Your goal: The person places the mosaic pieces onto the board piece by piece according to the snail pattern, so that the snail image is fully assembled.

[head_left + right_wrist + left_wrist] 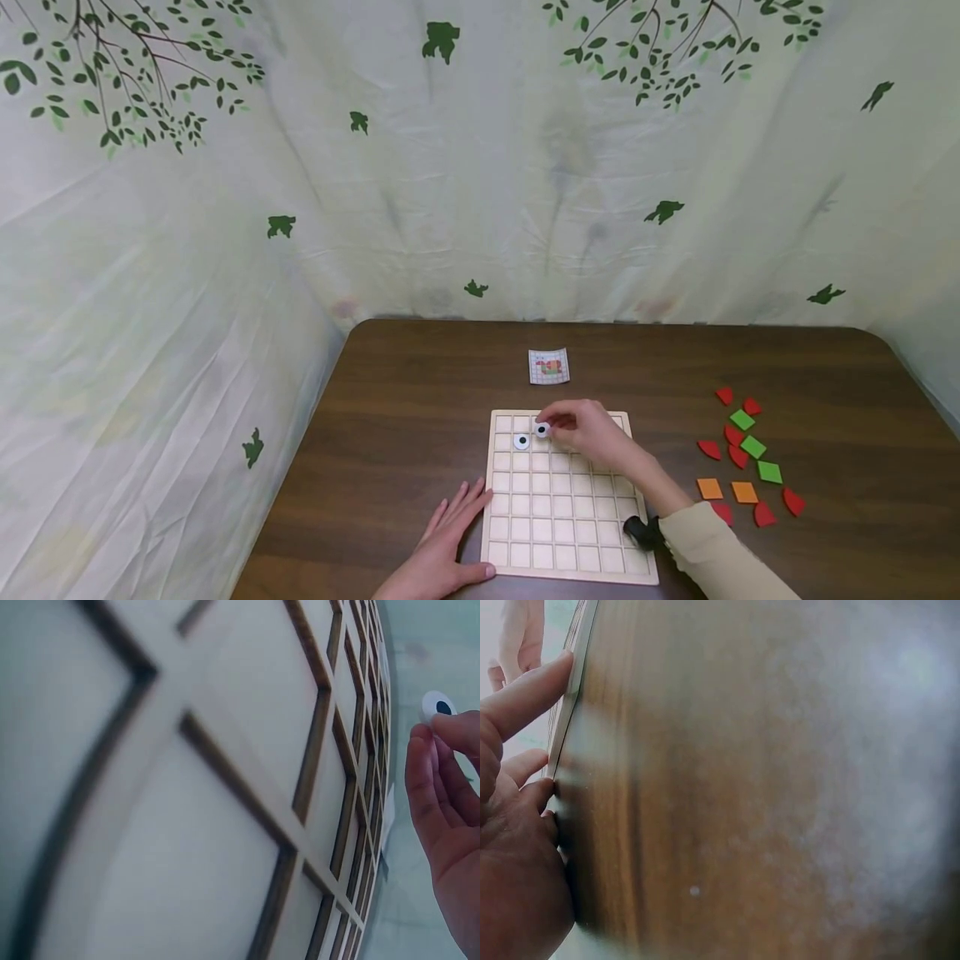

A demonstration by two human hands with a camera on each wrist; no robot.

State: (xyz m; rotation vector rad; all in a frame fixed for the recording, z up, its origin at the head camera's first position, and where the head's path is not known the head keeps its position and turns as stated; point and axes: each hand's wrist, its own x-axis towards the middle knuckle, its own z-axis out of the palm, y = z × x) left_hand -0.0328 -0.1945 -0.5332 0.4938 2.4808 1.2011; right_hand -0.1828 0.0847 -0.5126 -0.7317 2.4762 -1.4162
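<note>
A white wooden grid board (551, 506) lies on the brown table. My right hand (588, 433) is over its upper part and pinches a small round eye piece (435, 707), white with a black dot, between thumb and fingertips. In the right wrist view this piece is held up off the board's surface. Another eye piece (522, 442) sits in a cell near the board's upper left, just left of the held one. My left hand (450, 546) is spread at the board's left side, with fingertips and thumb touching its edge.
A small picture card (549, 367) with a gridded coloured design lies behind the board. To the right are scattered red quarter-round pieces (763, 514), green diamonds (769, 472) and orange squares (709, 489). A leaf-printed curtain (510, 192) hangs behind the table (420, 400).
</note>
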